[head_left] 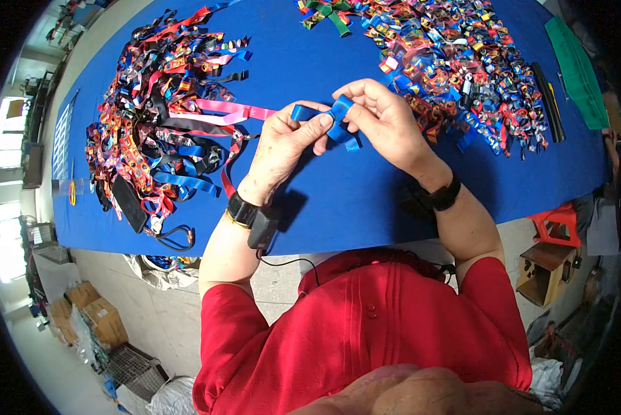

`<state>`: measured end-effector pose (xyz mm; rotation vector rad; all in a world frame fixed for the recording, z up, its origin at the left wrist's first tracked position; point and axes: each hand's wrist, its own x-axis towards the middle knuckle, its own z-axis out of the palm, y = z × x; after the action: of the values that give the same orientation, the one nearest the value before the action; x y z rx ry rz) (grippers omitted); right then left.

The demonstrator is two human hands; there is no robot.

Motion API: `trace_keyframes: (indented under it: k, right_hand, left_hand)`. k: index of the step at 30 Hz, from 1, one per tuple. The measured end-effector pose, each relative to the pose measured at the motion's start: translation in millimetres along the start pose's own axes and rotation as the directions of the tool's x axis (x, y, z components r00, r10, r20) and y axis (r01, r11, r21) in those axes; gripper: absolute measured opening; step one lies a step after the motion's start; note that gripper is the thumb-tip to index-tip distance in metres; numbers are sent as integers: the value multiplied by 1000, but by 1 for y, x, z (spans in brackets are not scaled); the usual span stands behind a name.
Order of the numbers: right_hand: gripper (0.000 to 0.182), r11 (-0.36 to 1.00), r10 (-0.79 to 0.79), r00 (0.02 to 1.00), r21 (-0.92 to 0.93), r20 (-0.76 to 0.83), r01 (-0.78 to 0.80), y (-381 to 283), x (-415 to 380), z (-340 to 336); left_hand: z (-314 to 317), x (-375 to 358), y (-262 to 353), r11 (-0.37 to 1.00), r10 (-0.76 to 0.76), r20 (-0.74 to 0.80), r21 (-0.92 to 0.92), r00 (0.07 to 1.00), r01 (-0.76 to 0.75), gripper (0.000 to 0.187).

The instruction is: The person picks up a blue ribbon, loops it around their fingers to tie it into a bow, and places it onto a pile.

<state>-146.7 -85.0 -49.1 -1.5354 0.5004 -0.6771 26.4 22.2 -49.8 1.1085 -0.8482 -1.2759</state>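
Observation:
A blue ribbon [341, 109], folded into loops with a short tail hanging down, is held up over the blue-covered table [365, 200]. My left hand [293, 131] is closed on it, the thumb pressing its middle. My right hand [383, 121] pinches the loop on the right between thumb and fingers. Left of my hands lies a big heap of mixed ribbons and straps [144, 138], from which a pink ribbon [234, 109] reaches toward my left hand. On the far right spreads a pile of small folded, colourful ribbon pieces [455, 62].
A green tray [576, 72] lies at the table's right edge, near a black strip [549, 104]. Green ribbon [331, 15] sits at the back. On the floor are cardboard boxes [103, 318], a red stool [558, 225] and a sack [160, 273].

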Motion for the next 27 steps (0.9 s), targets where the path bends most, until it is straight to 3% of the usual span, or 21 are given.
trace_keyframes:
  k: [9,15,18,24,27]
  right_hand:
    - [18,1000,-23,998,-22,-60,21,-3,-1,0]
    - [26,1000,-2,994,-19,112,4,-7,1,-13]
    - [27,992,31,984,111,176,-52,-12,0,-14]
    - [15,999,47,994,-26,95,-45,-1,0,-7]
    - [10,998,-61,998,1,17,61,6,3,-5]
  left_hand:
    - [3,-2,3,999,-24,21,-46,999,25,16]
    - [1,-2,1,998,-56,-2,22,998,56,14]
    - [-3,-1,-4,996,-64,-18,56,998,65,13]
    - [-4,0,-5,995,-11,22,104,1000,8,14]
    - [3,-1,-1,1000,-3,28,-15,1000,4,15]
